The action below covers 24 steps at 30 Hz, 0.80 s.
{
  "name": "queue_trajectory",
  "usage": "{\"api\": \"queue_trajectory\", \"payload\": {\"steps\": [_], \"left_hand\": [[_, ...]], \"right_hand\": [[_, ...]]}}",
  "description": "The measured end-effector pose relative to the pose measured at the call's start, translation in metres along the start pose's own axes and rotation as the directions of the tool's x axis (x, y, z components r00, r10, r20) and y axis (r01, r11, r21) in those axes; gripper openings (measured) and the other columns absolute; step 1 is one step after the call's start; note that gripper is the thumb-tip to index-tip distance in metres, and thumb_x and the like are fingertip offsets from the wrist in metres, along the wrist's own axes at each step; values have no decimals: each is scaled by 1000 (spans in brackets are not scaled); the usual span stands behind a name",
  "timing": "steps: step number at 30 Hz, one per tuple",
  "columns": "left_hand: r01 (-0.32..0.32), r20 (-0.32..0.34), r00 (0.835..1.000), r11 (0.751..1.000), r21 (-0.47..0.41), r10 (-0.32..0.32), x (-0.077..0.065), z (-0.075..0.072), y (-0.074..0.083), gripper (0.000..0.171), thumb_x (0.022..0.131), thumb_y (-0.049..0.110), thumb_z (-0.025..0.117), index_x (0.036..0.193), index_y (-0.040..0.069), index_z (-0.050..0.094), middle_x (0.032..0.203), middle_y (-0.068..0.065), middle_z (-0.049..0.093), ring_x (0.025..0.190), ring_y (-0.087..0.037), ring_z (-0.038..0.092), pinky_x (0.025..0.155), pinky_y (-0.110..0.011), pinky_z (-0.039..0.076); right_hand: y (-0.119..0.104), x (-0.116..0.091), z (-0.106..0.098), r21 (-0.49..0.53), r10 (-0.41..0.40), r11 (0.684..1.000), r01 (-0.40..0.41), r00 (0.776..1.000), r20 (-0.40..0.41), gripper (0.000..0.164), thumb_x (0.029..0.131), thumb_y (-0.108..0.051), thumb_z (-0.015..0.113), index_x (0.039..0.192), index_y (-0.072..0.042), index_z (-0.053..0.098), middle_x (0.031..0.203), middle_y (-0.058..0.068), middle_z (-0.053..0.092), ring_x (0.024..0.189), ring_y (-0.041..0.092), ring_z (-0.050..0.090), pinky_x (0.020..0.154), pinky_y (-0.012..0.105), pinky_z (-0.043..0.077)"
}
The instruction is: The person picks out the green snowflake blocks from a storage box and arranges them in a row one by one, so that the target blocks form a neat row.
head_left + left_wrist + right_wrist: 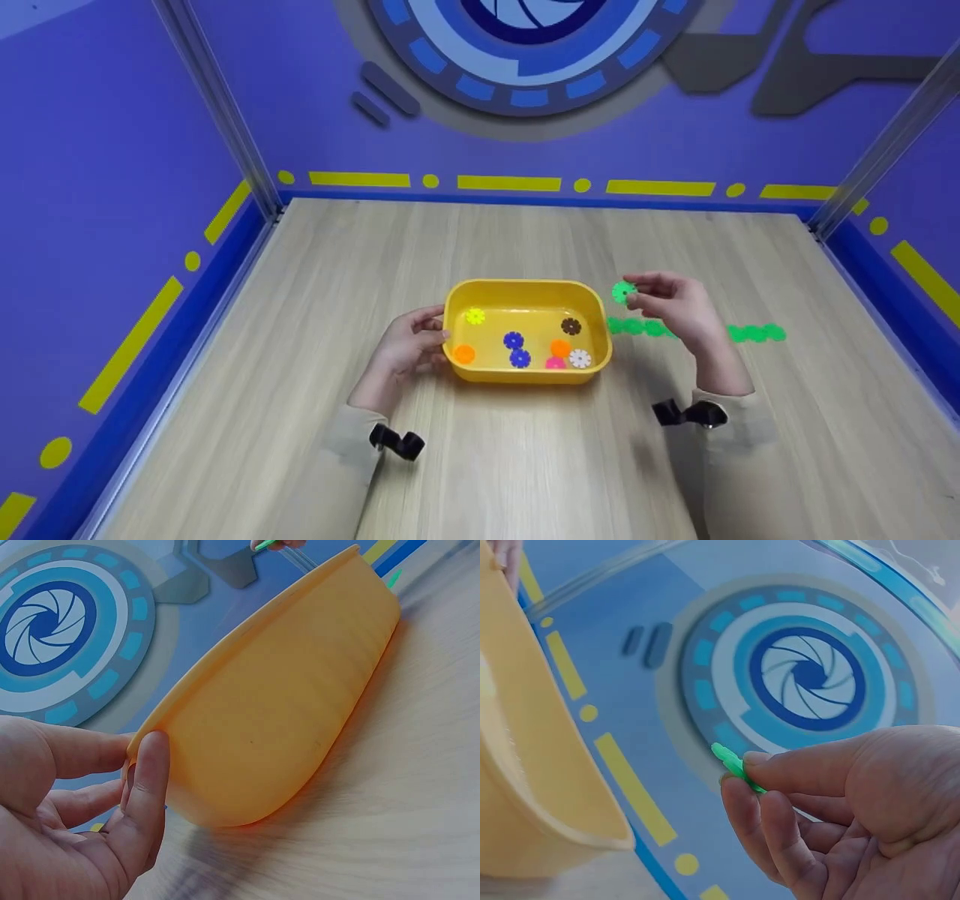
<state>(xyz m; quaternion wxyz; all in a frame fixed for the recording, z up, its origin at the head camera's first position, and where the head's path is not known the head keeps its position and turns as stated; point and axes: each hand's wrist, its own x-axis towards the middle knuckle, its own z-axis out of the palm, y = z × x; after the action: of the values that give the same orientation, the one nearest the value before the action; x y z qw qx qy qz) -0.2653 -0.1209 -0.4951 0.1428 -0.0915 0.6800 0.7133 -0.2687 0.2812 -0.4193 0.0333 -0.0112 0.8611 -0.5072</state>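
Observation:
A yellow plastic bin (525, 376) sits on the table, slightly angled toward the head camera. My left hand (401, 345) grips its left end; in the left wrist view the thumb and fingers (150, 772) pinch the rim. Beyond the bin's right end, my right hand (682, 307) holds a green notched disc (622, 292) above the table. The right wrist view shows that green disc (735, 765) edge-on between thumb and fingertips. Under the right hand lies a row of green discs (757, 333), partly hidden by the hand and wrist.
Inside the bin are loose notched discs: yellow (475, 316), brown (571, 326), white (580, 358), pink (555, 363), two blue (514, 340) and two orange (464, 354). Blue printed panels (525, 157) enclose the wooden table (360, 255) at the back and sides.

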Motion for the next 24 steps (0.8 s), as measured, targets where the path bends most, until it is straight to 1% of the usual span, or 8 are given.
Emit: {"api": "queue_trajectory", "payload": {"steps": [3,7,12,15,17,21,24], "left_hand": [[-8,7,1000,1000,-4,8,0,0,-1,55,92,-3,67,145,9,57,110,-7,57,76,-16,64,73,-32,62],[-14,12,1000,1000,-16,14,0,0,-1,56,92,-4,66,146,7,56,110,-7,56,75,-16,64,73,-33,62],[-7,7,1000,1000,-18,8,1,0,-1,56,92,-4,66,146,8,56,112,-7,56,76,-16,64,73,-34,62],[-3,4,1000,1000,-16,3,1,0,-1,56,92,-4,67,145,8,57,111,-7,56,76,-15,64,72,-33,62],[-9,6,1000,1000,-16,9,0,0,-1,55,92,-4,67,145,7,57,111,-6,56,75,-15,63,70,-31,61],[-33,16,999,999,-15,33,1,-1,-2,55,92,-5,66,145,4,56,109,-7,57,76,-15,64,69,-29,61],[-43,21,999,999,-18,43,1,0,-2,55,92,-6,66,146,3,55,109,-8,57,76,-15,64,69,-29,61]], "right_hand": [[3,-2,-9,23,3,1000,-2,1000,-22,45,99,-24,69,138,-3,62,103,-11,69,89,1,68,82,14,57],[8,-3,-19,45,-3,999,6,999,-52,46,100,-25,67,139,-1,61,98,-16,68,88,0,68,82,13,57],[16,-5,-29,67,-22,997,28,995,-94,48,100,-23,67,141,2,59,95,-21,68,86,-3,68,80,14,57],[21,-6,-36,107,-31,993,42,994,-109,50,100,-22,67,141,5,57,93,-22,69,86,-3,69,80,14,58],[23,-8,-41,127,-29,991,45,992,-121,49,100,-21,68,140,4,57,93,-21,69,86,-3,70,80,15,58],[27,-10,-52,155,-6,987,31,987,-159,45,98,-22,70,138,-2,61,93,-20,69,85,-3,70,80,14,58],[32,-11,-62,220,13,975,28,982,-186,41,97,-21,71,135,-6,64,91,-17,70,84,-2,71,78,13,58]]}}
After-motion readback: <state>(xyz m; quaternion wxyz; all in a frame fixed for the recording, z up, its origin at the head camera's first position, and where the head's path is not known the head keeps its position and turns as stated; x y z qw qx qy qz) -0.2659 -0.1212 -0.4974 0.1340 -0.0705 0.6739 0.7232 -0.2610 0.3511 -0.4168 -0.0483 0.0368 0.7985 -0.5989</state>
